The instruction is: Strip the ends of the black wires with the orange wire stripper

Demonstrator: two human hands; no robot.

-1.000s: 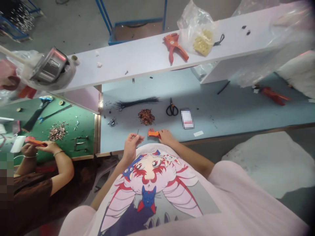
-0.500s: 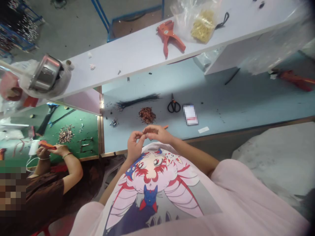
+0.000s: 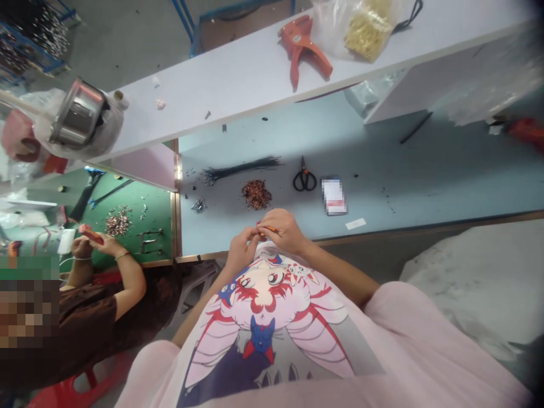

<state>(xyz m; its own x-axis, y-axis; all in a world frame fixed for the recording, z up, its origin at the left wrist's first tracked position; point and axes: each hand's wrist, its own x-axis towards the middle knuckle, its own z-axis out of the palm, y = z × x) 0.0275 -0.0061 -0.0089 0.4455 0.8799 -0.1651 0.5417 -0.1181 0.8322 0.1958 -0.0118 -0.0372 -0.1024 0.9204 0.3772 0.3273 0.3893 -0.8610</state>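
At the table's front edge, close against my shirt, my two hands meet. My right hand (image 3: 284,231) is closed around a slim orange-handled tool (image 3: 269,229), mostly hidden by the fingers, so its exact kind does not show. My left hand (image 3: 242,250) pinches at the tool's tip; what is between its fingertips is too small to make out. Just beyond the hands lies a heap of small copper-coloured pieces (image 3: 256,194). Behind it is a bundle of thin dark wires (image 3: 242,169). Small silvery pieces (image 3: 198,205) lie to the left.
Black-handled scissors (image 3: 304,180), a phone (image 3: 334,196) and a white label (image 3: 356,224) lie to the right. A raised shelf (image 3: 238,93) crosses above, carrying an orange hand tool (image 3: 302,48) and a metal pot (image 3: 80,113). On the left a co-worker's hands (image 3: 96,245) work at a green table.
The orange-handled tool, earlier partly seen behind my right hand, is now gripped with its tip at my left fingers. My right hand has turned and closed more. The view has shifted slightly.
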